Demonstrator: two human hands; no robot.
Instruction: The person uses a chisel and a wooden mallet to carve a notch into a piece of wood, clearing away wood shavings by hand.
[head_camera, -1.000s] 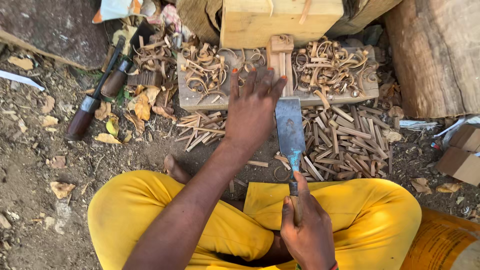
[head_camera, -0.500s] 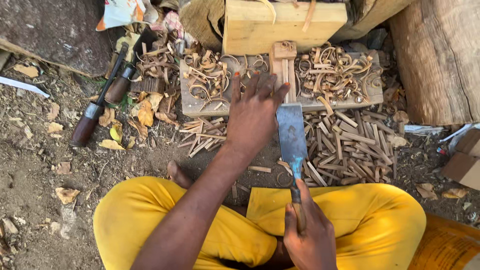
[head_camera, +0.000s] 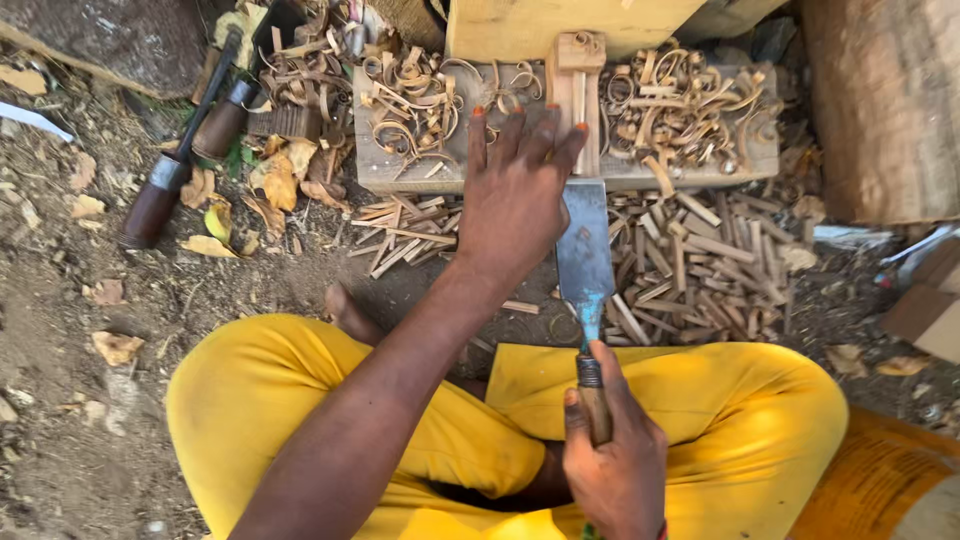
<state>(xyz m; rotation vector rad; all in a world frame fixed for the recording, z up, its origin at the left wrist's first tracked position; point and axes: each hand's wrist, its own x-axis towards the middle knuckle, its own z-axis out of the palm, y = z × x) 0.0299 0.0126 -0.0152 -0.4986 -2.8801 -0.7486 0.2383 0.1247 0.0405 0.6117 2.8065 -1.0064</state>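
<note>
Gripping the wooden handle of the broad chisel (head_camera: 585, 262), my right hand (head_camera: 612, 452) sits low near my lap with the blade running straight ahead, edge at the foot of the upright wood strip (head_camera: 577, 100). My left hand (head_camera: 515, 195) lies spread flat on the worn board (head_camera: 400, 172), fingertips just left of that strip and far nearer it.

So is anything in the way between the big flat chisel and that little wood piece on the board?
Nothing visible blocks it. The chisel, held by the right hand, points its blade edge at the foot of the small wood piece. The left hand lies just beside it, and curly shavings sit off to the sides.
</note>
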